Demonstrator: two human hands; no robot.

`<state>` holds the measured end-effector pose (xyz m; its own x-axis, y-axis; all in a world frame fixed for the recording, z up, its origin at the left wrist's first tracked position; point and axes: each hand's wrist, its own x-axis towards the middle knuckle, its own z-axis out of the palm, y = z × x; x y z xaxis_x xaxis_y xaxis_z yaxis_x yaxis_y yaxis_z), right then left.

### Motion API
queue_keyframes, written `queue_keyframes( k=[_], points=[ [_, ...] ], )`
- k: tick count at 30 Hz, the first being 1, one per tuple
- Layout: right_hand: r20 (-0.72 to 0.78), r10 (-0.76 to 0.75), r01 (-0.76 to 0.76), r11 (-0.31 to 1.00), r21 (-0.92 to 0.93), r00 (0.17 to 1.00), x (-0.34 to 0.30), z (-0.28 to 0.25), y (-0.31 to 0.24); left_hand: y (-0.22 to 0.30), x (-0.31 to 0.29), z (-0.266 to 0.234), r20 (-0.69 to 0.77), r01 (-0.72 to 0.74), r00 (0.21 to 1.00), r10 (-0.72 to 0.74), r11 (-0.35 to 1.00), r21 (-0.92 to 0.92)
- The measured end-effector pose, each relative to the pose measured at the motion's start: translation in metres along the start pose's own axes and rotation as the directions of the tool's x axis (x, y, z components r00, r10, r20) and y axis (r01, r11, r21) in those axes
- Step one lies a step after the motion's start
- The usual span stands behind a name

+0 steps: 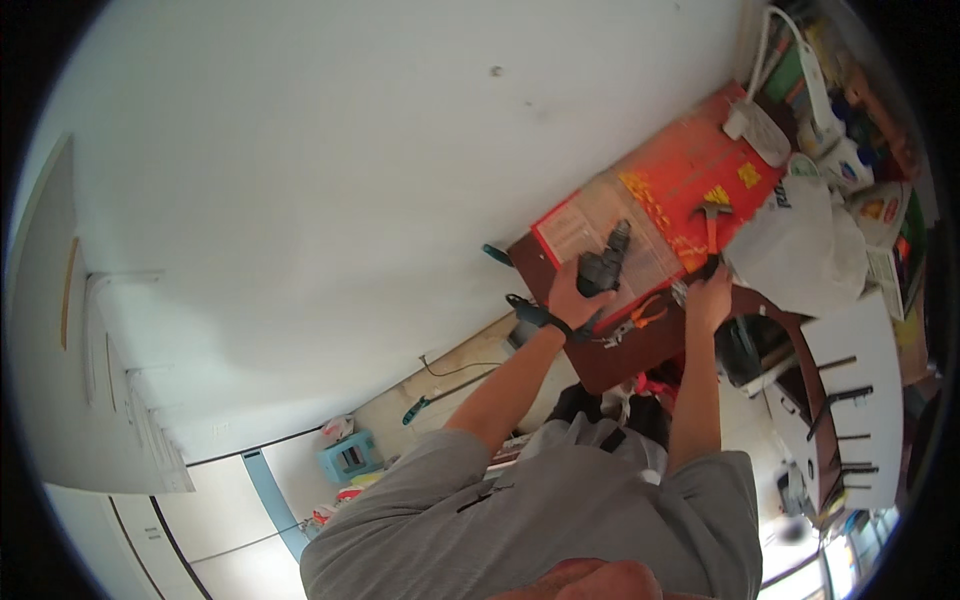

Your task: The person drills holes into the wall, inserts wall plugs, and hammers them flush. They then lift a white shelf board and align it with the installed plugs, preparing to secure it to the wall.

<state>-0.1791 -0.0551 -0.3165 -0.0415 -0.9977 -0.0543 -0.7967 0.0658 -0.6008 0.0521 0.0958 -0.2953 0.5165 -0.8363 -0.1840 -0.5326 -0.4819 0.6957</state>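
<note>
A dark cordless drill (603, 270) lies over the red printed sheet, its chuck pointing away from me. My left hand (572, 298) is closed round its rear part and grip; a black strap circles that wrist. To the right is a claw hammer (711, 232) with an orange and black handle, its head toward the far side. My right hand (709, 298) is closed at the near end of that handle, the fingers partly hidden. Between my hands, orange-handled pliers (649, 313) rest on the brown tabletop (605, 368). A small silvery piece (680, 292) shows beside my right hand.
The red sheet (690, 150) covers the table's far part beside a white wall (350, 150). A white lamp (765, 135), a white plastic bag (800, 240) and piled bottles and packets crowd the right. A blue stool (350, 457) stands at lower left.
</note>
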Motion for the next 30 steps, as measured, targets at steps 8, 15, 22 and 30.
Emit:
queue_keyframes(
  k=[8, 15, 22, 30],
  points=[
    [0.152, -0.029, -0.138, 0.283, 0.949, 0.988, -0.069, -0.043, -0.109, -0.003, -0.006, 0.005, -0.059, 0.019, 0.998, -0.016, 0.999, 0.049],
    [0.241, -0.046, -0.243, -0.053, 0.969, 0.970, -0.083, -0.058, -0.302, -0.006, -0.002, 0.003, 0.082, 0.027, 0.996, -0.031, 0.999, 0.047],
    [0.040, -0.060, -0.052, -0.208, 0.977, 0.997, -0.085, -0.008, -0.372, -0.001, -0.005, 0.004, -0.044, -0.041, 0.998, 0.044, 0.996, 0.079],
    [0.163, -0.056, -0.170, -0.147, 0.975, 0.985, -0.075, -0.016, -0.379, -0.002, -0.008, 0.000, -0.004, -0.004, 1.000, 0.004, 0.994, 0.109]
  ],
)
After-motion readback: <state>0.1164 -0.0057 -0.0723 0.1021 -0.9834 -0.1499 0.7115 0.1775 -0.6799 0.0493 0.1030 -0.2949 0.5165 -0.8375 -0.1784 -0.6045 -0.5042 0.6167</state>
